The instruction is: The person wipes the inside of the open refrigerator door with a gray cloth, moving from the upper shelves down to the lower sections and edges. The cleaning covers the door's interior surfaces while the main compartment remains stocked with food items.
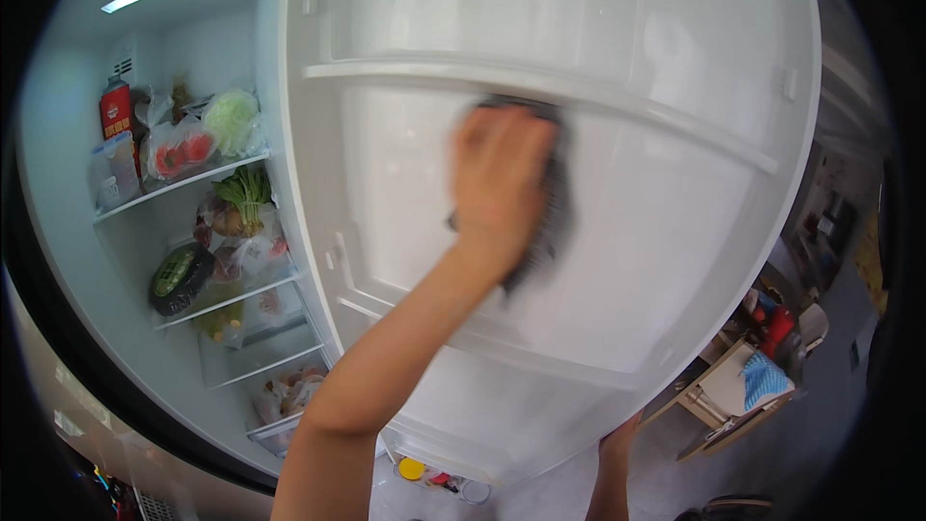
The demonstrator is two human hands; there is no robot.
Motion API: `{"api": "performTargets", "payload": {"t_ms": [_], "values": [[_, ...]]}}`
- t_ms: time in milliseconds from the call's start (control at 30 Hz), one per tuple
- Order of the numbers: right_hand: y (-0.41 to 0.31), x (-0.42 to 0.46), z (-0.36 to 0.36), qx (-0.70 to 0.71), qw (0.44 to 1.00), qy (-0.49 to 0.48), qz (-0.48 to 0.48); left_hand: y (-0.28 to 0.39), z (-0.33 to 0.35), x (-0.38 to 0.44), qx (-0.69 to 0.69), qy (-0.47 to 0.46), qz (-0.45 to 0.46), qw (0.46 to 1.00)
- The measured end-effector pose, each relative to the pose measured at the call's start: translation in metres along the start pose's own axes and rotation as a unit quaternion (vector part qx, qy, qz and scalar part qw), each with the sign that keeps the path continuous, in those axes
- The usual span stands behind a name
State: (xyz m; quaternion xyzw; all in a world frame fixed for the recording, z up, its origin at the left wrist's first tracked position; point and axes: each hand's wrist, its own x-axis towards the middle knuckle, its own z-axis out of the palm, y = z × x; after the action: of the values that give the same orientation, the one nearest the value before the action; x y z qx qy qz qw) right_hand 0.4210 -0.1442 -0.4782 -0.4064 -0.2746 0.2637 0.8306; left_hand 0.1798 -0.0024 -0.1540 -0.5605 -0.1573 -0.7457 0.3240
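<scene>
My left hand (503, 174), blurred, presses a dark grey cloth (557, 210) flat against the white inner panel of an open refrigerator door (651, 246). The cloth sticks out to the right of the fingers and below the palm. A moulded ridge (463, 72) crosses the panel just above this hand. Low at the door's outer edge is my right hand (622, 434), holding that edge, its fingers mostly hidden behind the door. Left of the door, the lit refrigerator compartment (61, 181) stands open with food on its shelves.
Shelves hold a red can (116, 108), a plastic measuring jug (116, 174), bagged tomatoes (181, 153), a wrapped cabbage (231, 121), leafy greens (246, 195) and a black packaged tray (181, 278). A door bin (441, 481) holds jars below. A wooden chair (712, 391) with a blue-patterned cloth (763, 381) stands right.
</scene>
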Motion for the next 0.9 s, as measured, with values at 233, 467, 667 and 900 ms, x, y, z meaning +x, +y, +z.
{"api": "performTargets", "payload": {"t_ms": [233,467,667,900], "values": [[-0.016,-0.016,0.007,-0.013,0.999,-0.034,0.024,0.022,-0.044,-0.047,-0.061,-0.124,0.018,0.990],[-0.032,-0.021,0.025,-0.025,1.000,0.012,0.013,-0.002,-0.118,-0.028,-0.310,-0.627,-0.278,0.658],[-0.034,-0.033,0.020,-0.061,0.996,0.011,-0.057,-0.024,-0.102,0.016,-0.126,-0.068,-0.408,0.902],[-0.035,-0.047,0.031,-0.034,0.999,0.038,-0.021,-0.017,-0.018,0.017,0.059,0.087,-0.320,0.942]]}}
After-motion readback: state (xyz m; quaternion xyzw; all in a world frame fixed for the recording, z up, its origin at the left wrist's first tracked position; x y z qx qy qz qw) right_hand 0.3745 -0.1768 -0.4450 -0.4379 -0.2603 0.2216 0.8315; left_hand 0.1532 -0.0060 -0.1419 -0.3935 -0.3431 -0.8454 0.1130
